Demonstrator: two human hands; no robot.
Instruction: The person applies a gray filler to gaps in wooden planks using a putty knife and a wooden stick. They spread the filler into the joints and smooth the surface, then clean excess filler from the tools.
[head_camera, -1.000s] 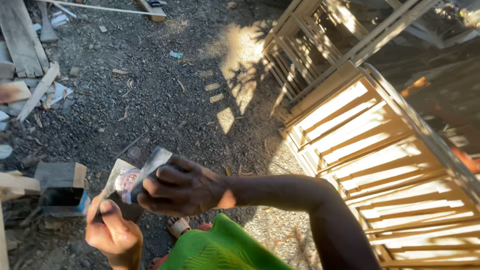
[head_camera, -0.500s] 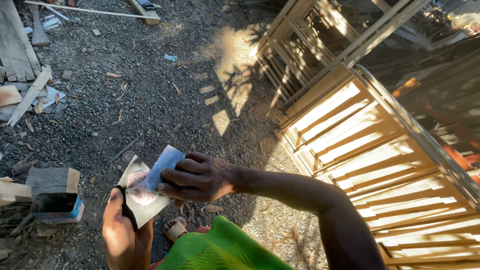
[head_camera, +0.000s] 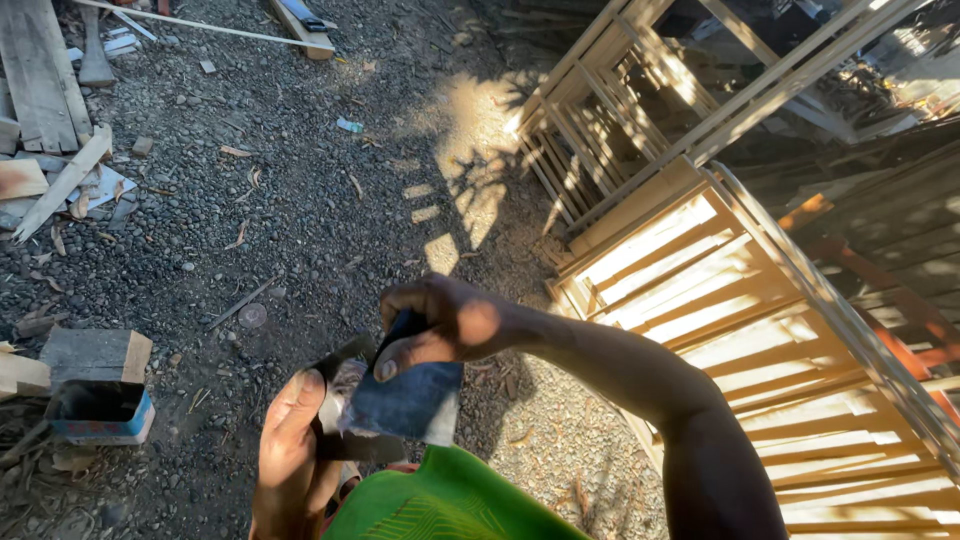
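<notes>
1. Rightward, the biggest thing in view is a slatted wooden frame (head_camera: 790, 350), pale and sunlit, leaning beside a second, darker slatted frame (head_camera: 620, 130) behind it.
2. Gravel ground (head_camera: 300, 200) fills the left half, strewn with wood scraps (head_camera: 60, 180) and long boards (head_camera: 40, 60) at the upper left.
3. Low at the left edge sits a small open box (head_camera: 100, 412) with a blue band along its side, tucked under a grey wooden block (head_camera: 95, 352); no label on it can be made out.
4. Close to the camera, the right hand (head_camera: 440, 325) pinches the top of a dark blue-grey sheet (head_camera: 405, 400), thumb and fingers closed on its upper edge.
5. Beneath it, the left hand (head_camera: 290, 440) is curled around the sheet's lower left side and a darker piece behind it; what that piece is, I cannot tell.
6. Risk, as I judge it: the sheet is held only at its edges, above loose gravel, so a slackened pinch could let it drop into grit, or tugging both ways could tear it.
</notes>
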